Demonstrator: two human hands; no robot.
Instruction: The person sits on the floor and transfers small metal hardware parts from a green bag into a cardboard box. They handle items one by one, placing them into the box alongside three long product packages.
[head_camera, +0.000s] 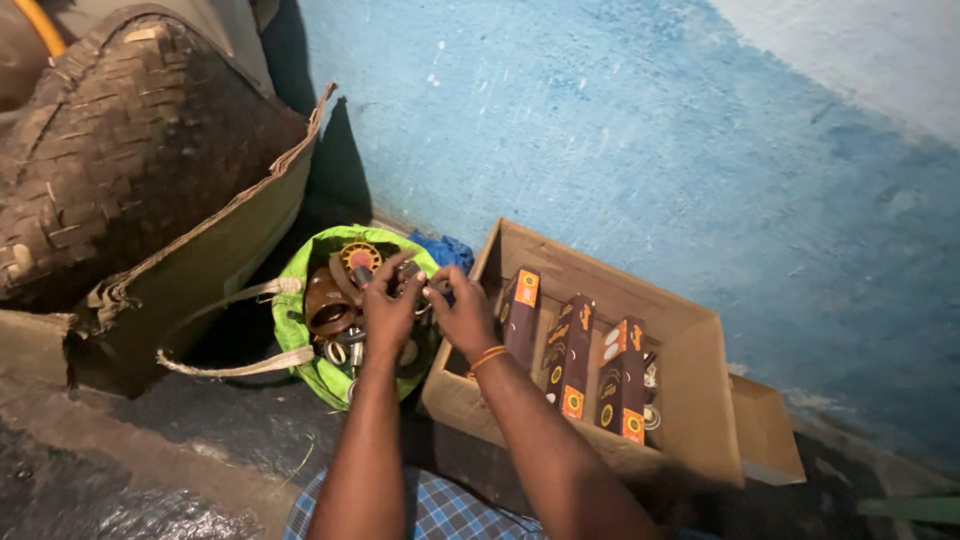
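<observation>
My left hand (388, 305) and my right hand (462, 315) meet over a green bag (300, 345) full of brown and metal parts. Both hands pinch a small dark metal part (418, 280) between their fingertips; its exact shape is hard to tell. An orange band circles my right wrist (487, 357). The right forearm crosses the near left corner of an open cardboard box (690, 400).
Three dark brown cartons with orange marks (570, 355) stand upright in the cardboard box. A woven basket (120, 140) and a torn cardboard sheet (200, 260) lean at the left. A blue wall (650, 150) rises behind. A blue cloth (445, 250) lies by the bag.
</observation>
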